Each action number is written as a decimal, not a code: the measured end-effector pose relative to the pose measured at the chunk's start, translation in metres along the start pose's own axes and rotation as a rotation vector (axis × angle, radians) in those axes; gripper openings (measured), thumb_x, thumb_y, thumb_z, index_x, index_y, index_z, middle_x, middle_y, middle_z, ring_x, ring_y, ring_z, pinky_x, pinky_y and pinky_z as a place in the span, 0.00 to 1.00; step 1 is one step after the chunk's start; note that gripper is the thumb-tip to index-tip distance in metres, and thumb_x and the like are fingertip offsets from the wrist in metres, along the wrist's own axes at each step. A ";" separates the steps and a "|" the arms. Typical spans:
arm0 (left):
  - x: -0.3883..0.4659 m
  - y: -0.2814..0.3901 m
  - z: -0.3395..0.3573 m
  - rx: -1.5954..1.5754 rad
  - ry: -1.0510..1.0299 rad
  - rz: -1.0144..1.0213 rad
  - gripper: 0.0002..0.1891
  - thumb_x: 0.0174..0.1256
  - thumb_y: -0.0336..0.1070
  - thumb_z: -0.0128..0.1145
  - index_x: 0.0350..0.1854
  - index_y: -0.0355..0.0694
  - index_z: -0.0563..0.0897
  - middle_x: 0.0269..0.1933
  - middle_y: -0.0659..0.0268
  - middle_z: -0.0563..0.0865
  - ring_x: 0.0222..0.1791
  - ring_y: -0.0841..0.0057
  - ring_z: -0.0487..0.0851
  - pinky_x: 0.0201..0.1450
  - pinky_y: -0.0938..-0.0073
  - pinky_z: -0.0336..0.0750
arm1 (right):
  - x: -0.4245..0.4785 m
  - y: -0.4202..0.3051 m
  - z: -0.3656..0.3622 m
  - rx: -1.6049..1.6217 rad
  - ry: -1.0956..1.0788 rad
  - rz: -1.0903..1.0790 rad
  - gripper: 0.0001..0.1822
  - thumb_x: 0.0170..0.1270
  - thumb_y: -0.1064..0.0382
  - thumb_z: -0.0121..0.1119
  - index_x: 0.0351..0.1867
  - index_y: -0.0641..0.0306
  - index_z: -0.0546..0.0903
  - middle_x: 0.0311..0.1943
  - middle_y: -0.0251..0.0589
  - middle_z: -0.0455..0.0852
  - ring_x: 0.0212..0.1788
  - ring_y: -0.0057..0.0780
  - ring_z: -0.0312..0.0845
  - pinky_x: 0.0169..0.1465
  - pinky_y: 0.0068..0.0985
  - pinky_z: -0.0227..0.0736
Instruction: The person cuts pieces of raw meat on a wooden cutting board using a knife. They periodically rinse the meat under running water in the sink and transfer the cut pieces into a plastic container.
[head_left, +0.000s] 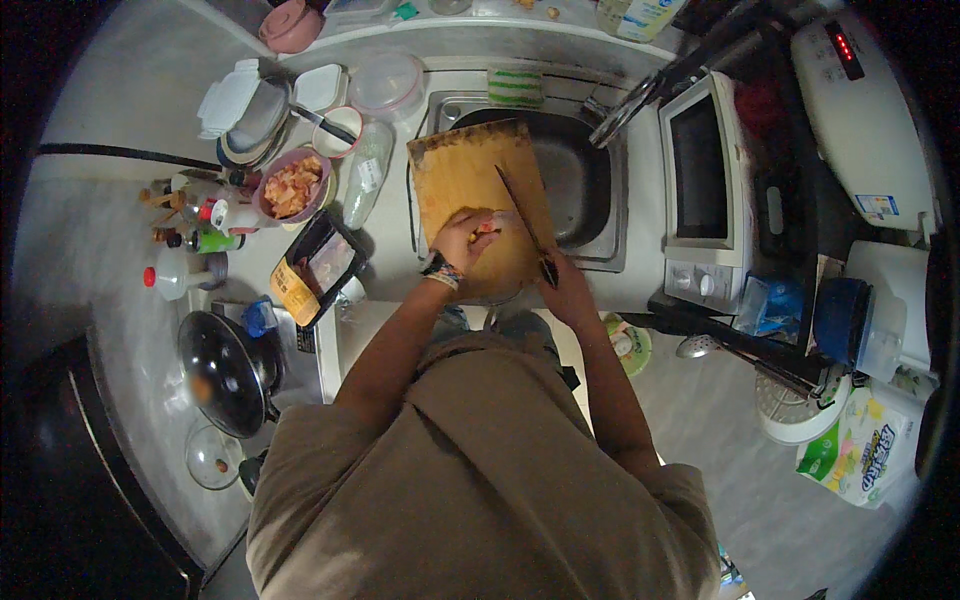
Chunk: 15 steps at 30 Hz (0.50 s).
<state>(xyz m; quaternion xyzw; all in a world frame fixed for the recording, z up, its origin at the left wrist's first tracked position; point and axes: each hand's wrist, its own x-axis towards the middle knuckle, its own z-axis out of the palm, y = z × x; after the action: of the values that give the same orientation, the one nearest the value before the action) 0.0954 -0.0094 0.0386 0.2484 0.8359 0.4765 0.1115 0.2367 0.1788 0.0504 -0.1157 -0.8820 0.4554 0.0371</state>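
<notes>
A wooden cutting board (465, 176) with dark stains along its far edge lies across the left part of the steel sink (619, 202). My right hand (568, 291) grips a kitchen knife (517, 199) by its dark handle; the blade points away from me over the board's right side. On the board, my left hand (459, 244) has its fingers curled around a small reddish and yellow piece of food (485, 226), mostly hidden by the fingers. To the left, a pinkish bowl (324, 178) holds cut raw meat (292, 186). A black tray (358, 264) with plastic film sits nearer me.
A faucet (622, 120) reaches over the sink, with a microwave (701, 176) to its right. Another knife (326, 124) rests across a small bowl (346, 120). Several bottles (202, 238) and a black wok (221, 375) stand at the left.
</notes>
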 end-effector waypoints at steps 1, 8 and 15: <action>-0.001 -0.009 0.006 0.042 0.026 0.005 0.13 0.59 0.33 0.63 0.46 0.39 0.84 0.45 0.56 0.83 0.42 0.61 0.84 0.41 0.70 0.80 | 0.001 -0.005 0.005 0.058 -0.011 -0.012 0.28 0.59 0.60 0.62 0.62 0.63 0.71 0.43 0.57 0.83 0.44 0.56 0.81 0.48 0.43 0.74; 0.004 0.018 -0.008 0.097 0.178 0.176 0.09 0.62 0.33 0.60 0.42 0.37 0.84 0.44 0.57 0.83 0.38 0.57 0.84 0.41 0.64 0.80 | 0.000 -0.023 0.010 0.111 0.014 0.301 0.26 0.67 0.56 0.56 0.63 0.65 0.69 0.45 0.57 0.83 0.45 0.50 0.82 0.48 0.36 0.75; 0.025 -0.055 0.016 0.042 0.067 -0.060 0.06 0.61 0.35 0.60 0.35 0.38 0.85 0.39 0.55 0.85 0.38 0.57 0.83 0.42 0.63 0.79 | 0.002 -0.016 0.031 0.097 0.039 0.150 0.24 0.70 0.58 0.54 0.63 0.66 0.70 0.46 0.57 0.83 0.49 0.50 0.81 0.52 0.35 0.73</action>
<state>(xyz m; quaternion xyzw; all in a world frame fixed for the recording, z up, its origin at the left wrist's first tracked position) 0.0637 -0.0072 -0.0153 0.2093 0.8561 0.4633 0.0926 0.2264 0.1456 0.0457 -0.1883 -0.8468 0.4968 0.0257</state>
